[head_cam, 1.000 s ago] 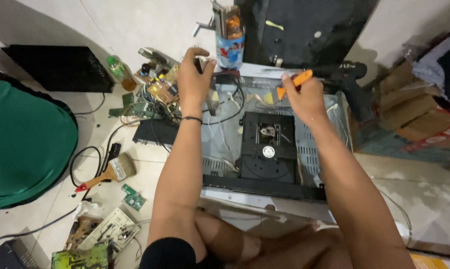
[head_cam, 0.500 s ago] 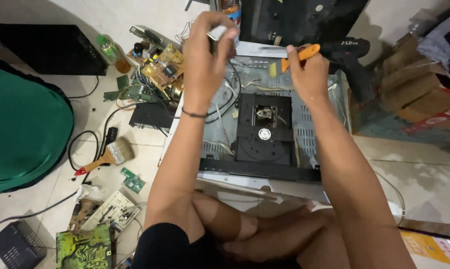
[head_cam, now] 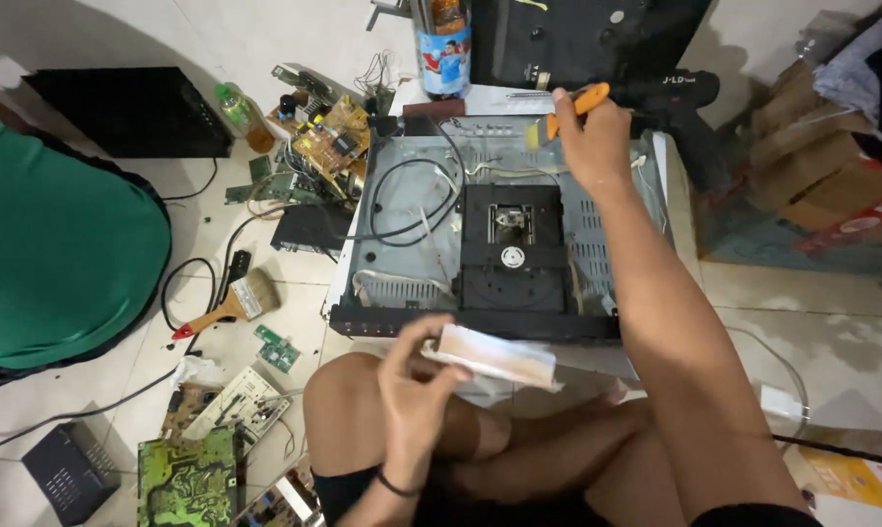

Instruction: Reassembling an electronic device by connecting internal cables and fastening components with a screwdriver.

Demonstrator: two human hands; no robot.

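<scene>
An opened disc player chassis (head_cam: 411, 195) lies on the floor in front of my knees, its black disc drive (head_cam: 512, 249) in the middle and black cables looping over the left half. My right hand (head_cam: 592, 137) rests at the chassis's far right corner, shut on an orange-handled tool (head_cam: 575, 105). My left hand (head_cam: 416, 385) is close to my knee, below the chassis's front edge, holding a flat whitish rectangular part (head_cam: 499, 356).
Circuit boards (head_cam: 328, 137) and loose parts lie left of the chassis, with a paintbrush (head_cam: 231, 304), a green board (head_cam: 187, 478) and a small black box (head_cam: 70, 473). A person in green (head_cam: 60, 244) sits at left. A black drill (head_cam: 675, 98), a bottle (head_cam: 446, 44) and cardboard boxes (head_cam: 831, 185) stand behind.
My left hand has come back from the chassis's far left corner to my knee, now holding the flat whitish part. My right hand has stayed at the far right corner with the tool.
</scene>
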